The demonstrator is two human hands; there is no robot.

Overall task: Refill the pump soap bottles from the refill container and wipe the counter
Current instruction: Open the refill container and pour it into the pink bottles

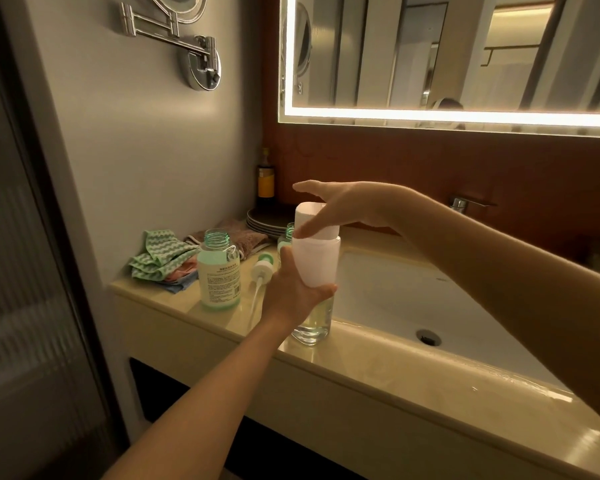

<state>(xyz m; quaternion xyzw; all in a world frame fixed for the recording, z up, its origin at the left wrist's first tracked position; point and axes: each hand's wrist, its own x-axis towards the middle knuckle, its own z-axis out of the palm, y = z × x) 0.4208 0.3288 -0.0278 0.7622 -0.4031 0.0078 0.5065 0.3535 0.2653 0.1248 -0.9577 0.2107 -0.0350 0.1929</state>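
A clear refill container with a white label and white cap stands on the beige counter at the sink's left edge, holding a little yellowish liquid. My left hand grips its middle. My right hand hovers over the cap with straight fingers, one fingertip touching the cap's front. An uncapped green-tinted soap bottle stands to the left. Its pump head with a long tube lies on the counter beside it. A second green bottle peeks out behind the container.
Folded cloths in green, pink and blue lie at the counter's left end, a brown towel behind. Dark stacked plates and a dark bottle stand in the corner. White sink basin, faucet, lit mirror.
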